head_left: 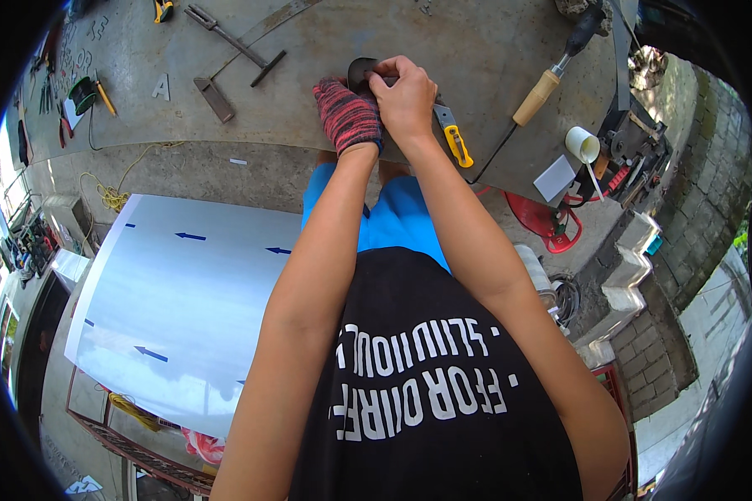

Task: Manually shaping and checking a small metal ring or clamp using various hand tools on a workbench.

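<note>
Fingers: dark piece is pinched by right hand; grip of gloved left hand cannot be told | Piece: at both hands, over table, near cutter | Care: bare fingertips should be placed off its edge.

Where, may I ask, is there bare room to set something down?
The grey metal tabletop is bare between the brown metal block and the red-black-gloved left hand, and beyond the yellow utility knife, between the bare right hand and the tan wooden handle. Crowded: the far left, around the dark green reel.
</note>
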